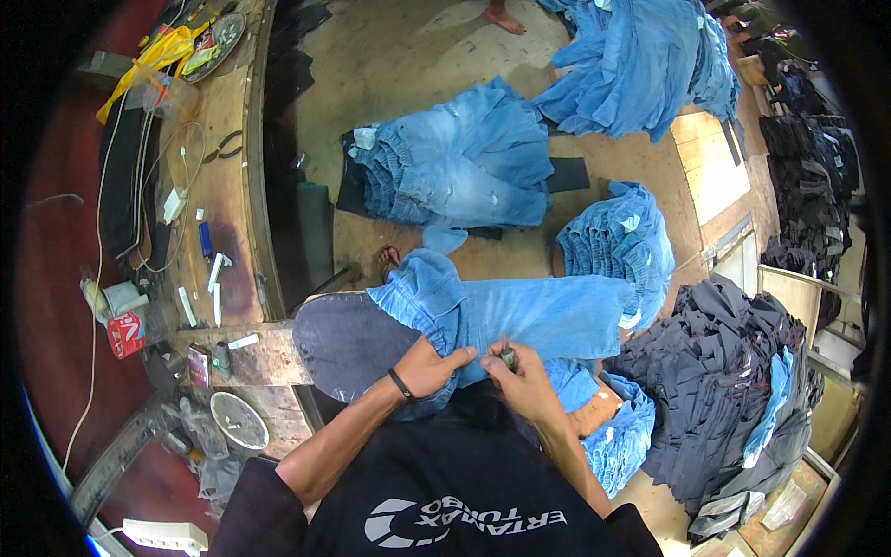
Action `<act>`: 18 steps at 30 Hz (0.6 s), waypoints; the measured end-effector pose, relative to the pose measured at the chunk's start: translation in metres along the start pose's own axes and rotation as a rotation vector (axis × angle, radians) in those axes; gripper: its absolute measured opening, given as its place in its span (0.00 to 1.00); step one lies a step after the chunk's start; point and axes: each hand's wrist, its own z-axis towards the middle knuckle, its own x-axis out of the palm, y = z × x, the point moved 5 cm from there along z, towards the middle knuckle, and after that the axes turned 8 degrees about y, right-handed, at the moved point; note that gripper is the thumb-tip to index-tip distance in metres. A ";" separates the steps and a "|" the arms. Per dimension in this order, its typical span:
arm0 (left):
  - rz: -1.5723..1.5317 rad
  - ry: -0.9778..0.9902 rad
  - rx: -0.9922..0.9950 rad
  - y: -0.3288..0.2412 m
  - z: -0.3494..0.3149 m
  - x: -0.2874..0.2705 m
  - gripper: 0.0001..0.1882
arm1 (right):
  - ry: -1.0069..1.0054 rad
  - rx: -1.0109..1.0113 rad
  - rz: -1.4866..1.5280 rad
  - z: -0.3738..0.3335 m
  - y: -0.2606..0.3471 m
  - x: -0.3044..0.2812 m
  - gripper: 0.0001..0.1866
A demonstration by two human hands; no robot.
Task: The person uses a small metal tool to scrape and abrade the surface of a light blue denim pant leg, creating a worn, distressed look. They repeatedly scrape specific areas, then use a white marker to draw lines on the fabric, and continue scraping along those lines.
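A pair of light blue jeans (543, 311) is drawn over a dark, round-ended board (348, 343) in front of me. One leg lies flat toward the right, while the waist part is bunched at the left. My left hand (432, 368) presses on the bunched denim, its thumb stretched to the right along the cloth and its other fingers partly hidden in the folds. Just right of it, my right hand (522, 376) is closed round a small grey-green piece (508, 356), held against the leg. What that piece is made of is too small to tell.
Stacks of blue jeans (455, 158) lie on the floor ahead, and a dark garment pile (724, 371) stands at the right. Along the left, a wooden bench (218, 121) carries pliers (225, 147), cables and white sticks. A person's bare foot (504, 19) shows at the top.
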 end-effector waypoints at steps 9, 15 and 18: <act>-0.080 -0.035 -0.001 -0.003 -0.002 0.001 0.26 | -0.019 -0.022 -0.059 -0.008 0.007 0.000 0.10; -0.014 -0.045 0.016 0.000 -0.002 0.000 0.26 | -0.015 -0.096 -0.106 -0.001 0.010 0.002 0.11; -0.096 -0.039 0.000 0.003 -0.003 0.001 0.25 | 0.026 0.165 0.365 -0.006 -0.003 0.002 0.12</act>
